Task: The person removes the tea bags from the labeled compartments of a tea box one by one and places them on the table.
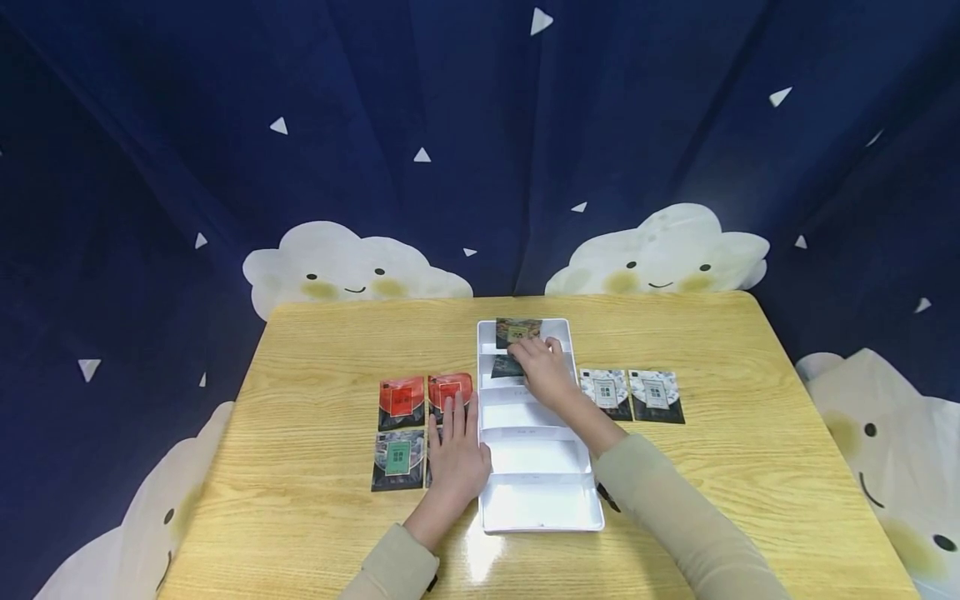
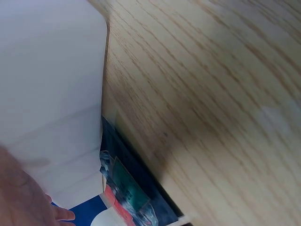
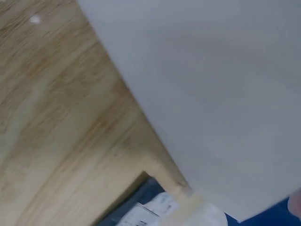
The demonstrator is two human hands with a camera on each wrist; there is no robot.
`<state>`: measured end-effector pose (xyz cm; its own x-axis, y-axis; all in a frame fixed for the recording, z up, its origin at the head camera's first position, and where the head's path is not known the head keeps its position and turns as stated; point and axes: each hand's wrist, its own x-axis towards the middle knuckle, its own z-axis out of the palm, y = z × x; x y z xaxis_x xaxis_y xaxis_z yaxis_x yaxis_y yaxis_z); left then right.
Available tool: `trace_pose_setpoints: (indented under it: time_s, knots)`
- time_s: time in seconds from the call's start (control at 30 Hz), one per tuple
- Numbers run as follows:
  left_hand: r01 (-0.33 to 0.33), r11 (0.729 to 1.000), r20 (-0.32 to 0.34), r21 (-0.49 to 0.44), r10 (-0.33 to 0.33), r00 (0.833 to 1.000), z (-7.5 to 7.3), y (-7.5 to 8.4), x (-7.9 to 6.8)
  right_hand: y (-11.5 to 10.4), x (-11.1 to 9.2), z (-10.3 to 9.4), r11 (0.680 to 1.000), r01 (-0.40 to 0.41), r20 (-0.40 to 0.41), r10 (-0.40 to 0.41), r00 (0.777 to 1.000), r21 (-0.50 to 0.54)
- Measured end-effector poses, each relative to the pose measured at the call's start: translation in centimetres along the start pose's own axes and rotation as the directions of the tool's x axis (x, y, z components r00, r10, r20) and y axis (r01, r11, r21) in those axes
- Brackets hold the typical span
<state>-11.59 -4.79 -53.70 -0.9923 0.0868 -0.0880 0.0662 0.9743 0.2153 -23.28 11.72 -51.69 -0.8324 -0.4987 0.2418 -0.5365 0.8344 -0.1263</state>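
A white tray [image 1: 536,504] with several compartments stands in the middle of the table. In its farthest compartment leans a dark packet with a yellowish label [image 1: 517,332]. My right hand [image 1: 546,371] reaches over the tray with curled fingers and grips a dark packet [image 1: 506,367] at the second compartment; the palm hides part of it. My left hand [image 1: 459,458] lies with straight fingers against the tray's left side. Its fingertips overlap a red packet [image 1: 448,390], and the hand mostly covers another dark packet below that one.
Left of the tray lie another red packet [image 1: 401,402] and a packet with a green label [image 1: 398,459]. Two white-and-black packets [image 1: 606,393] lie side by side to its right. Behind the wooden table [image 1: 315,533] hangs a dark blue curtain [image 1: 480,150].
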Motion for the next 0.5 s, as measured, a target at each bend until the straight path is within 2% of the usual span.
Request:
trace_pose_setpoints:
  time_s: [0.13, 0.23, 0.37, 0.5]
  knots:
    - [0.002, 1.0, 0.001, -0.001, -0.002, 1.0, 0.0, 0.0, 0.0, -0.2, 0.0, -2.0, 0.998, -0.029, -0.032, 0.03, 0.999, 0.047]
    - [0.004, 1.0, 0.002, -0.004, -0.004, 1.0, 0.0, 0.0, 0.0, -0.1, -0.1, -3.6, 0.996, -0.025, -0.107, 0.034, 0.994, 0.084]
    - [0.007, 1.0, -0.001, -0.02, -0.007, 1.0, -0.2, 0.1, 0.0, 0.4, -0.5, -5.5, 0.993, -0.009, -0.228, 0.036, 0.973, 0.121]
    - [0.003, 1.0, -0.008, -0.021, -0.003, 1.0, -0.1, 0.0, 0.0, 1.2, -1.3, -7.1, 0.99, -0.021, -0.309, 0.065, 0.949, 0.141]
